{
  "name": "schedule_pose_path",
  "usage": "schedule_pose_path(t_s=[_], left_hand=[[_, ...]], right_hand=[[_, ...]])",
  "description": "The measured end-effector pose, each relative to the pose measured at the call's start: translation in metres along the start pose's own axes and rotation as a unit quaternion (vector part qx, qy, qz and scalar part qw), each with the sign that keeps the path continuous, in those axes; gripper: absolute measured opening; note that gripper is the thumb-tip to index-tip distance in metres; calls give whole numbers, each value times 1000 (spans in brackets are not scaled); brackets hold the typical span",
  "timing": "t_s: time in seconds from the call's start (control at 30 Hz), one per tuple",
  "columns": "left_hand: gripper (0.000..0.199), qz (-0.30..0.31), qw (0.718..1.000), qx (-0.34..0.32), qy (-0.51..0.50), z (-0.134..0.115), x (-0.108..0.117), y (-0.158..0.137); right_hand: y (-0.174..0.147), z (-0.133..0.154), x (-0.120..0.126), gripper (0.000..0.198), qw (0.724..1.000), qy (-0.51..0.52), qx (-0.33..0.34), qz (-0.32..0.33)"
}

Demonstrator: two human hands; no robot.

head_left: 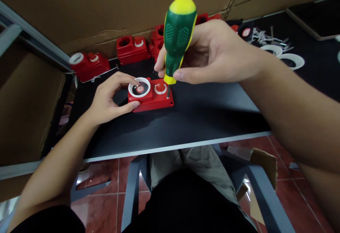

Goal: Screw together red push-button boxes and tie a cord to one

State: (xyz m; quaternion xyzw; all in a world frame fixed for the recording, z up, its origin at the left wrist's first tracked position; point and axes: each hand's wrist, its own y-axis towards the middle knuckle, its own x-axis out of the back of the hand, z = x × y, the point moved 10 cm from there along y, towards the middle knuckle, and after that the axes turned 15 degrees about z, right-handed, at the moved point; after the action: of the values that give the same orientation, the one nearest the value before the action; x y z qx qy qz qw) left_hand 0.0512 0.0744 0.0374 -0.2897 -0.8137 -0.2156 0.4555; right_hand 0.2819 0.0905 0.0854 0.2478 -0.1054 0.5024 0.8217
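Observation:
A red housing [152,103] lies on the black tabletop, with a white ring [130,90] around a black disc [136,89] on its left part and a small red dome [160,87] in a white collar on its right. My left hand [108,96] grips the housing's left end, fingers on the white ring and thumb on the front edge. In my right hand [209,56] is a green and yellow screwdriver [178,31], held nearly upright by fingers and thumb. Its tip meets a screw at the housing's right corner.
Red housings [132,50] stand along the cardboard wall [106,6] at the back, another [91,66] at far left. White rings [292,61] and a heap of small metal pieces [271,40] lie at right, near a dark flat panel [316,18]. The table's pale front edge [177,146] runs before me.

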Motion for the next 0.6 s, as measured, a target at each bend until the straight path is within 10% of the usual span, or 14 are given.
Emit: schedule_pose_path(t_s=[0.6], left_hand=[[54,-7,999,-9,53,-13,5,-2]], right_hand=[[0,0,4,38,999,-32,4,-22]])
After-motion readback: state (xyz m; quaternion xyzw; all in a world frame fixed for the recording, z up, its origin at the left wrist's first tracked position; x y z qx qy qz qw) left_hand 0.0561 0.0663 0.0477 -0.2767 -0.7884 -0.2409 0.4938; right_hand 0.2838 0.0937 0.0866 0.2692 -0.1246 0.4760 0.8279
